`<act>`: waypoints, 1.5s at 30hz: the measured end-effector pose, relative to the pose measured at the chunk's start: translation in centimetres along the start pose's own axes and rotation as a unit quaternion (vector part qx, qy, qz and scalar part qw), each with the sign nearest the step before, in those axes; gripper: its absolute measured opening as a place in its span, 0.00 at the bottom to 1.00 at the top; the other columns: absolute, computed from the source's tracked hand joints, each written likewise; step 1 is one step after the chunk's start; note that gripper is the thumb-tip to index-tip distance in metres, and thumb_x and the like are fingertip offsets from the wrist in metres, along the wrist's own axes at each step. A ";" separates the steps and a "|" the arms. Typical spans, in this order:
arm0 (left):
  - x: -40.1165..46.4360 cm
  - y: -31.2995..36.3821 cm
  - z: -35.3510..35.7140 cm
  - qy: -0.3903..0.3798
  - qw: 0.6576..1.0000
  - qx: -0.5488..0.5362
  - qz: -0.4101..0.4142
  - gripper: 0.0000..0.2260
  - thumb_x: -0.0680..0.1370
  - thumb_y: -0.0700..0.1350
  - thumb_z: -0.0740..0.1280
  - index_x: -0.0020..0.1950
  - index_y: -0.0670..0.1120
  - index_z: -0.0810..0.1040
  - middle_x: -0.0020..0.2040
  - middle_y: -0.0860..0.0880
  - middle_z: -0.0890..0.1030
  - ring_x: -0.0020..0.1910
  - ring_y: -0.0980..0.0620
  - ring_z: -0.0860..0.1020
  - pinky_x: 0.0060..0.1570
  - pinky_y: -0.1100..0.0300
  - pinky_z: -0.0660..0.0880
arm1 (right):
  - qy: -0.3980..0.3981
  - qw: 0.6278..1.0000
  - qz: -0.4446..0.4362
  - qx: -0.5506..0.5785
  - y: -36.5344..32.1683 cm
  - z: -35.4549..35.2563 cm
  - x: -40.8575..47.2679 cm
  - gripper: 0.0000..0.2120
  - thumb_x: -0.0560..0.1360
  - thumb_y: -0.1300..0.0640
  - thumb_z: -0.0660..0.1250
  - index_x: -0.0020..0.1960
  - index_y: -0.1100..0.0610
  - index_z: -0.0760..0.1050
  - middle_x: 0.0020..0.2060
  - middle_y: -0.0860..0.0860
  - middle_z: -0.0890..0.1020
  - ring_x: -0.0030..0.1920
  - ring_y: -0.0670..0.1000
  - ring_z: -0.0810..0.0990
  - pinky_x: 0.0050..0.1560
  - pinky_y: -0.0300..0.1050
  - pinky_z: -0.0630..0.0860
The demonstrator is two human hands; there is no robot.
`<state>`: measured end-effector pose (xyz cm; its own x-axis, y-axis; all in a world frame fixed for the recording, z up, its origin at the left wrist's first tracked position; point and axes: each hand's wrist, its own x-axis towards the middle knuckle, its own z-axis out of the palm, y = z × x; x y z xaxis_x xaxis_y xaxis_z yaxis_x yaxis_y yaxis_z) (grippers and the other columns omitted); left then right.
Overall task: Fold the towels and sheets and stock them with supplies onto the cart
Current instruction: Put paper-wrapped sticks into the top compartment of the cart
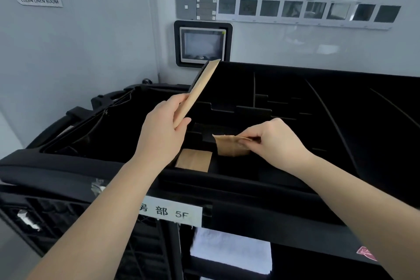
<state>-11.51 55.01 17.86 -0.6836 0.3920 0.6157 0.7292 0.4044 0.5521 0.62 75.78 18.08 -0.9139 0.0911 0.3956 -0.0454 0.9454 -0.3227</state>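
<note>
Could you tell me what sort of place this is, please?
Most likely a hotel's clean linen room: a wall sign reads "CLEAN LINEN ROOM", a black housekeeping cart bears a "5F" label, and white towels lie on its shelf.

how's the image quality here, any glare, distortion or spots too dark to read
Head view: wide-angle bending curves the cart tray rim and wall edges; the tray's black compartments swallow detail; glare washes out the wall screen; the top-right notice text is too blurred to read. The left hand, right hand and their brown packets are evenly lit.
</note>
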 end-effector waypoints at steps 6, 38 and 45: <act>-0.3 0.3 -0.2 -0.004 1.000 -0.005 0.001 0.21 0.77 0.41 0.69 0.68 0.52 0.72 0.49 0.54 0.77 0.45 0.60 0.75 0.43 0.70 0.68 | -0.152 0.988 -0.005 -0.004 -0.4 -0.6 -0.5 0.11 0.74 0.50 0.71 0.56 0.48 0.82 0.49 0.43 0.84 0.51 0.42 0.81 0.57 0.41 0.77; 1.8 6.0 2.3 -0.026 0.992 -0.067 0.100 0.22 0.77 0.40 0.68 0.68 0.54 0.72 0.50 0.54 0.77 0.47 0.57 0.76 0.49 0.58 0.77 | 0.103 0.912 0.160 0.363 -5.3 -4.1 2.0 0.13 0.73 0.43 0.69 0.50 0.51 0.81 0.41 0.47 0.86 0.43 0.44 0.84 0.46 0.42 0.81; 3.1 8.9 5.4 -0.087 0.976 -0.153 0.132 0.32 0.73 0.51 0.73 0.73 0.58 0.62 0.56 0.56 0.75 0.53 0.59 0.75 0.50 0.66 0.73 | 0.193 0.856 0.206 0.434 -3.9 -6.2 0.7 0.07 0.77 0.57 0.68 0.50 0.58 0.82 0.42 0.52 0.86 0.44 0.50 0.85 0.50 0.50 0.82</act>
<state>-7.36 64.26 21.68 -0.4473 0.5940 0.6686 0.8374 0.0156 0.5463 2.64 74.12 24.93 -0.7312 0.6153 0.2944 -0.1858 0.2357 -0.9539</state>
